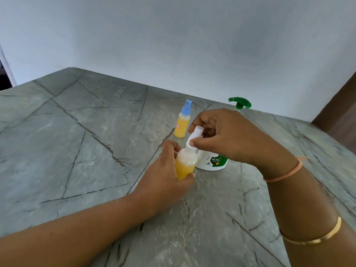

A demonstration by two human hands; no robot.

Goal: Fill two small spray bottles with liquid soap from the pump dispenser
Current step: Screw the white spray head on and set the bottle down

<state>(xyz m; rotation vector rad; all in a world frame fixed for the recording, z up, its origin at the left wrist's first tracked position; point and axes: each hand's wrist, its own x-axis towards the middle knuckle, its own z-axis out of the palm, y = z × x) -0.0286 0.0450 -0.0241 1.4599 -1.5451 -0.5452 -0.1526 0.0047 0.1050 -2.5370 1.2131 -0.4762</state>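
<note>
My left hand [165,170] grips a small clear spray bottle [185,164] with orange liquid soap in its lower part, upright on the table. My right hand [229,135] pinches the bottle's white spray cap [194,137], which sits on the neck. Behind stands a second small spray bottle [182,124] with a blue spray top, filled with orange soap, untouched. The white pump dispenser [212,160] with a green pump head [240,103] stands just right of the held bottle, mostly hidden by my right hand.
Everything stands on a grey marble-patterned table [86,141] set against a pale wall [173,35]. A brown surface [339,112] stands at the far right edge. My right forearm carries a thread band and a gold bangle.
</note>
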